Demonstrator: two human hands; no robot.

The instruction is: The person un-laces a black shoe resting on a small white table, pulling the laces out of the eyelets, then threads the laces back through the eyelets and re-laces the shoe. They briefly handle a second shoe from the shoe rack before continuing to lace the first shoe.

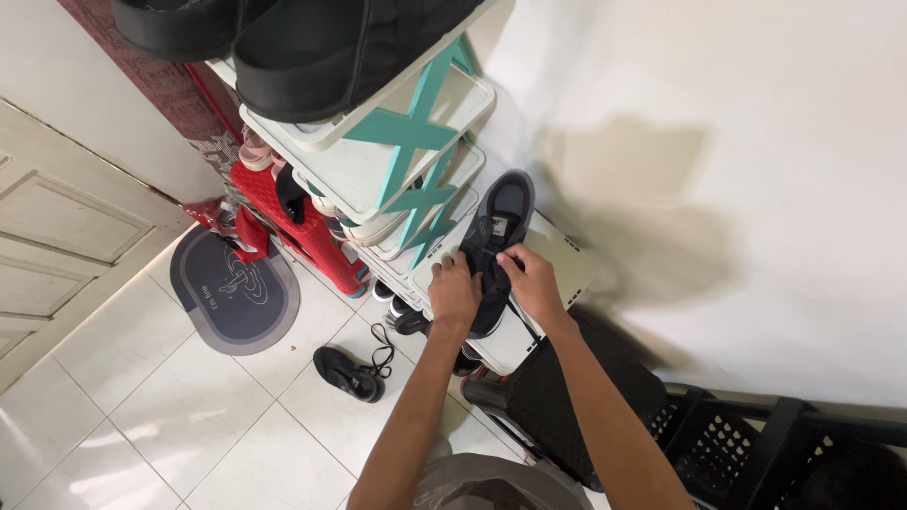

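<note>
The sneaker (498,236) is black with a grey insole. The rack (397,179) has white shelves and teal crossed braces. The mat (233,288) is grey, its pattern perhaps a figure. The floor (142,406) has white tiles.

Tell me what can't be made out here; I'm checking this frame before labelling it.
Head view:
- Black sneaker: its middle is covered by the left hand and right hand.
- Lower shelves of the shoe rack: hidden by upper tiers.
- Black sandals: cut off by the top edge.
- Black crate: cut off at the bottom right.
</note>
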